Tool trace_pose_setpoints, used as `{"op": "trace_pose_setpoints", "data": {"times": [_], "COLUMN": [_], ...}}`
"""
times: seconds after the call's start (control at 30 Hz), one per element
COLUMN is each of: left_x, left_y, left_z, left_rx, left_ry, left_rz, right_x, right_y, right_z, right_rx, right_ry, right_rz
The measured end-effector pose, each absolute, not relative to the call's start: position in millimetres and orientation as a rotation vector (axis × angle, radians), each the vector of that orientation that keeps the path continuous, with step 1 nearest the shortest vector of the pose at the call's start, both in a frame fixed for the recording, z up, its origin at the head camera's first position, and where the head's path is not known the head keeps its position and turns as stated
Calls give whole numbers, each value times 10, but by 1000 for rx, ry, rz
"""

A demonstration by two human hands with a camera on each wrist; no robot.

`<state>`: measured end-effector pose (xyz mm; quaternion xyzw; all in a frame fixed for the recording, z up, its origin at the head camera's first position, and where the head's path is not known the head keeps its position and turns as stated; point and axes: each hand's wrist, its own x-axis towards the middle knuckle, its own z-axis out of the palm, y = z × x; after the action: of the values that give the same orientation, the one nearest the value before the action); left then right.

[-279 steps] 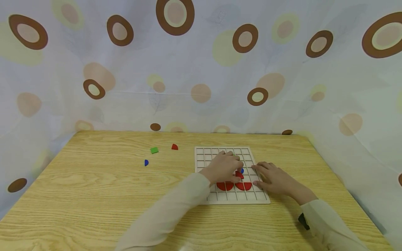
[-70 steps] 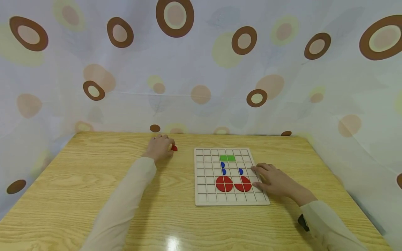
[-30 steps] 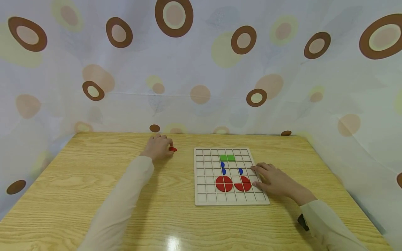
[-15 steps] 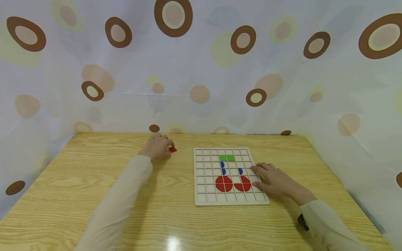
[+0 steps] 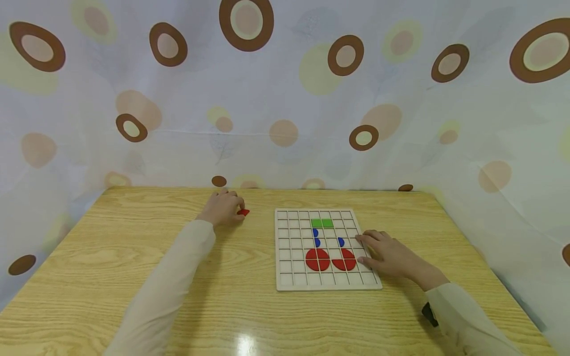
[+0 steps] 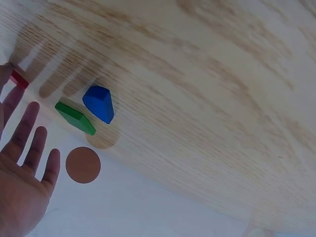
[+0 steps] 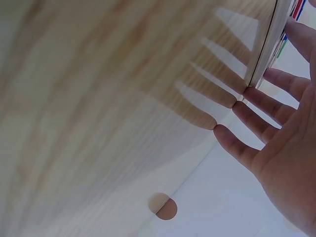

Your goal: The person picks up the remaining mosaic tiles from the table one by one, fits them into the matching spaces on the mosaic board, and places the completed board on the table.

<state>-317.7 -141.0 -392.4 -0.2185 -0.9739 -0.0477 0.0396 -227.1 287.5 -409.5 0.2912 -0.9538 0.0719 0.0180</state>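
Note:
At the back left of the table, my left hand (image 5: 222, 207) pinches a red quarter-circle piece (image 5: 243, 212) between thumb and index finger; the left wrist view shows the same red piece (image 6: 19, 79), the other fingers held out straight. Beyond them lie a blue half-round piece (image 6: 99, 103) and a green square piece (image 6: 75, 117), both hidden by the hand from the head view. My right hand (image 5: 387, 253) rests along the right edge of the white gridded board (image 5: 287, 281), fingers extended and fingertips touching it.
On the board sit green squares (image 5: 322, 223), blue half-rounds (image 5: 316, 242), a full red circle (image 5: 317, 260) and a three-quarter red circle (image 5: 346, 263), its upper-left quarter bare. The wooden table (image 5: 249, 316) ends at a patterned curtain (image 5: 285, 99).
Since the oldest frame, my left hand has moved from the board to the back left, leaving more pieces in the grid. Lately the red quarter has turned and shifted slightly left. My right hand stays put.

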Motion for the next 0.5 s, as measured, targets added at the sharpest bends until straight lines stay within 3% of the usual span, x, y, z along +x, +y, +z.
{"op": "trace_pose_setpoints", "data": {"times": [0.5], "left_x": [-3161], "left_y": [-1406], "left_z": [-3920], "left_rx": [-714], "left_ry": [-2984], "left_rz": [-196], "right_x": [-2266], "right_y": [2867], "right_z": [-4081], "right_rx": [882], "right_ry": [-2987], "right_rz": [227]}}
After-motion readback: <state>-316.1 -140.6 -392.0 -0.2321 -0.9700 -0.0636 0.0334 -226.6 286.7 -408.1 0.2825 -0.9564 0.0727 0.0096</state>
